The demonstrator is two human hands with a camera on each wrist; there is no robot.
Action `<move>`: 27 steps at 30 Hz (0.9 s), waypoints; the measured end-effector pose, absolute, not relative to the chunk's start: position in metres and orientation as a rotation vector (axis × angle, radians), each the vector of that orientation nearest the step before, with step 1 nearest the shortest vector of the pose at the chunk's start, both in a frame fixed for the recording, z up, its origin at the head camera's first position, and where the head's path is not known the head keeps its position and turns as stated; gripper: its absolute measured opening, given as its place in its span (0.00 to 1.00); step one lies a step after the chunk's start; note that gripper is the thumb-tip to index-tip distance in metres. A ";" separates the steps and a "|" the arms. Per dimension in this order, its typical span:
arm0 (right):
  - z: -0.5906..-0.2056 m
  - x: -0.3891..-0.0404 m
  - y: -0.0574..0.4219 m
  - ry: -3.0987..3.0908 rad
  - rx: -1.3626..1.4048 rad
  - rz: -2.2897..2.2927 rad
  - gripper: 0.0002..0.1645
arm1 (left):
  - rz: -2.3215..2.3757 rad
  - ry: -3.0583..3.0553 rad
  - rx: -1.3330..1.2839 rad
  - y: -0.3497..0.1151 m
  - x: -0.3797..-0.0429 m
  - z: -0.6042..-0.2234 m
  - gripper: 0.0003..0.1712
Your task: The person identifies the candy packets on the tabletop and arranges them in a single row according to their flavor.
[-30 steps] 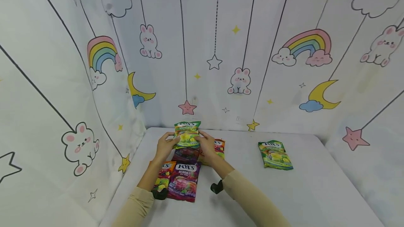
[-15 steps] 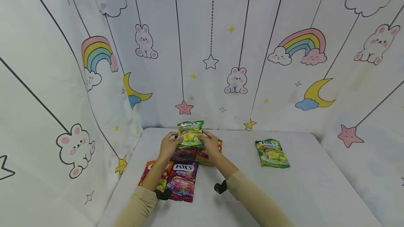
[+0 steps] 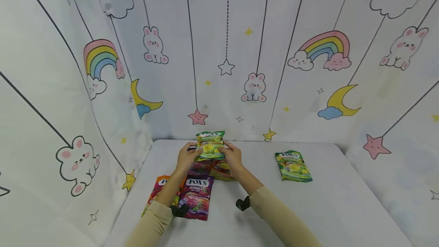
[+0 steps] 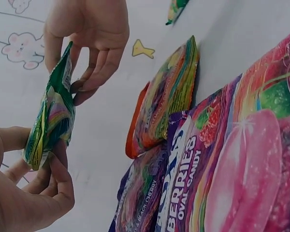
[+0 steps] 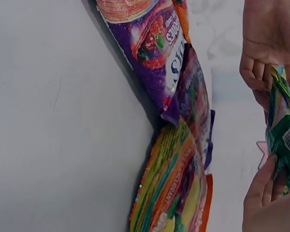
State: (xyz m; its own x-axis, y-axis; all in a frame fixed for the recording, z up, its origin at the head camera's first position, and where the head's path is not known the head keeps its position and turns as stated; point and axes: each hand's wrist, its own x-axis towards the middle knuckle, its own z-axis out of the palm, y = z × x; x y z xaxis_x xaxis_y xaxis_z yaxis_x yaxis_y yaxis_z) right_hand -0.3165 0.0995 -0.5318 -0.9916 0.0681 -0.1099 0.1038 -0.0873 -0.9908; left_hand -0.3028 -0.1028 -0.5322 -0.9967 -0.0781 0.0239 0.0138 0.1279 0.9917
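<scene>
My left hand [image 3: 185, 160] and right hand [image 3: 234, 159] hold a green and yellow Fox's candy bag [image 3: 210, 146] by its two sides, thumbs on the front and fingers behind. The bag is raised above the far part of the table, its printed front facing the head camera. In the left wrist view the bag [image 4: 53, 116] is seen edge-on, with space between it and the bags below. Behind and under it lie a dark purple berries bag [image 3: 200, 167] and an orange-edged fruit bag [image 3: 221, 170], both partly hidden.
Nearer on the white table [image 3: 260, 216] lie another purple berries bag [image 3: 195, 197] and an orange fruit bag [image 3: 158, 190], partly covered by the left forearm. A second green bag [image 3: 294, 166] lies alone to the right. Printed white cloth walls [image 3: 212, 98] rise behind and beside the table.
Both hands have shifted slightly right with the green bag between them, still held up. The head view has turned a little, so the scene slides left. The other bags stay put.
</scene>
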 end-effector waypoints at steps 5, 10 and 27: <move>-0.533 -0.318 0.108 2.128 0.229 -2.263 0.34 | -2.032 -2.303 0.045 -0.095 -0.304 -0.530 0.26; -0.532 -0.318 0.117 2.130 0.246 -2.256 0.34 | -2.022 -2.300 0.034 -0.086 -0.305 -0.529 0.24; -0.536 -0.316 0.142 2.145 0.335 -2.290 0.34 | -2.030 -2.356 -0.046 -0.060 -0.306 -0.531 0.26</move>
State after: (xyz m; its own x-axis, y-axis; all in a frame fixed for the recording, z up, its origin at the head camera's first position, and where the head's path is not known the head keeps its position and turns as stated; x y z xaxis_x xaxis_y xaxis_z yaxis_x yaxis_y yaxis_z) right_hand -0.3157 0.1425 -0.5364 -0.9774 0.1540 -0.1450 0.1347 -0.0758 -0.9880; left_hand -0.3056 -0.0598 -0.5314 -0.9991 0.0022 0.0426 0.0424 0.1479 0.9881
